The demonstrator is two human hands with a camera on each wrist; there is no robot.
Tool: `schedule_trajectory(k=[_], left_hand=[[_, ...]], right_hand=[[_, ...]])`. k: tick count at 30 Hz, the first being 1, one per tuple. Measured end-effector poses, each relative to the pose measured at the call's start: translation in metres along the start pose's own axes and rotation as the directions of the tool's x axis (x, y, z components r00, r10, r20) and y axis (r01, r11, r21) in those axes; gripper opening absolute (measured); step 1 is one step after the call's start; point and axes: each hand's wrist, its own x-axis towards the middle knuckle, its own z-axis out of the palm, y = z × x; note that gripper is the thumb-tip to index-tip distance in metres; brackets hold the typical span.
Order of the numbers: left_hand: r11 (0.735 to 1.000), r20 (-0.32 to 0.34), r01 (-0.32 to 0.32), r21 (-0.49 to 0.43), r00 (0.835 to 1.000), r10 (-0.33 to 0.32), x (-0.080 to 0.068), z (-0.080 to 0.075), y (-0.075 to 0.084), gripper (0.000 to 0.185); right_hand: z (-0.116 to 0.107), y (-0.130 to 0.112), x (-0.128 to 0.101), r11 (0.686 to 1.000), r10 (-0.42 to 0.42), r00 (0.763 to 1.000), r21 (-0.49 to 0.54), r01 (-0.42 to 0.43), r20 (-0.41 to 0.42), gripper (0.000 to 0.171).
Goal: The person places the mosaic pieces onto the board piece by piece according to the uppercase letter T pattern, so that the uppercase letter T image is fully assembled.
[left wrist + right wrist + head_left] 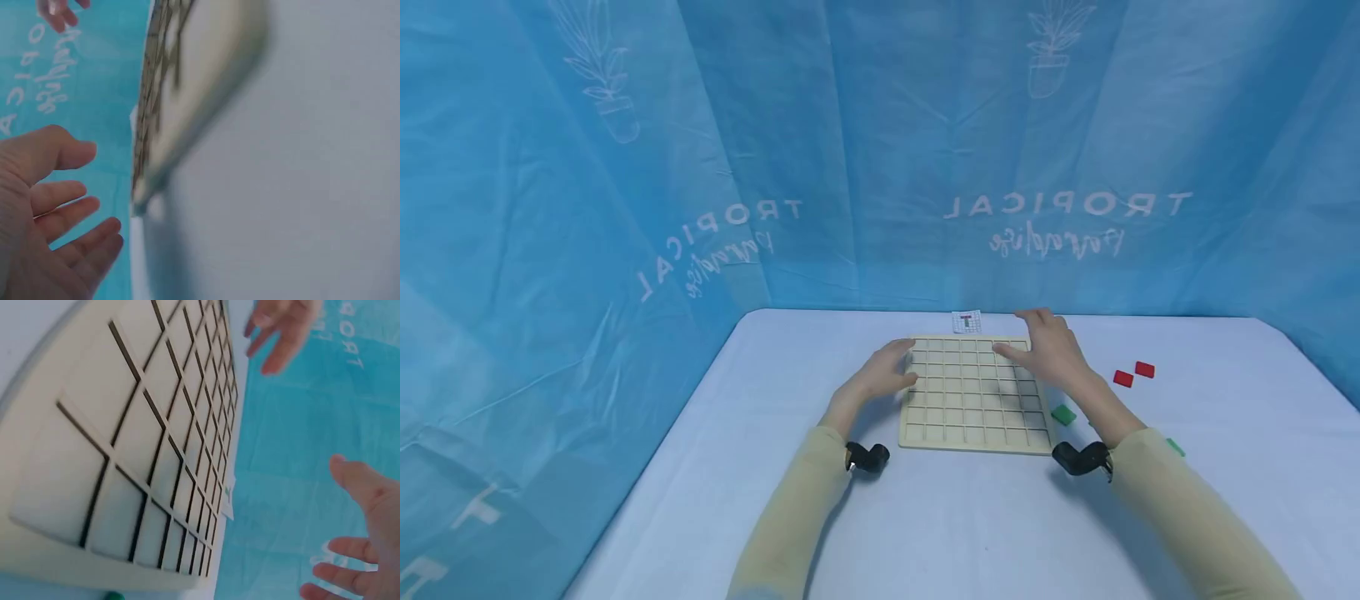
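A cream board with a square grid (963,398) lies flat on the white table, its cells bare where visible. My left hand (876,375) is at the board's left edge, thumb and fingers spread apart. In the left wrist view that hand (59,206) holds nothing and appears clear of the board (215,81). Over the board's upper right corner hovers my right hand (1048,350), thumb stretched leftward. The right wrist view shows its fingers (353,550) apart with nothing between them.
Right of the board lie two red tiles (1123,378) and green tiles (1063,414), partly hidden by the right arm. Behind the board is a small printed grid card (966,322) with a coloured mark. A blue curtain (887,167) borders the table's back and left side.
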Motion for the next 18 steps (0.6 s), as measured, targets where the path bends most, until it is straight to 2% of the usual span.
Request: schedule_trajectory(k=[6, 13, 15, 18], left_hand=[[0.998, -0.035, 0.031, -0.049, 0.999, -0.033, -0.002, 0.013, -0.013, 0.062], [0.996, -0.04, 0.051, -0.073, 0.998, -0.054, -0.006, 0.023, -0.018, 0.063], [0.995, -0.05, 0.048, -0.084, 0.997, -0.052, -0.007, 0.025, -0.018, 0.062], [0.994, -0.063, 0.046, -0.097, 0.997, -0.052, -0.008, 0.027, -0.018, 0.062]], right_hand=[[-0.013, 0.015, 0.002, 0.992, 0.04, 0.997, 0.12, -0.032, -0.061, 0.07], [-0.032, 0.035, -0.008, 0.977, 0.125, 0.987, 0.187, -0.104, -0.103, 0.069], [-0.036, 0.047, -0.01, 0.97, 0.143, 0.983, 0.215, -0.115, -0.118, 0.069], [-0.031, 0.085, -0.007, 0.96, 0.2, 0.968, 0.228, -0.163, -0.149, 0.074]])
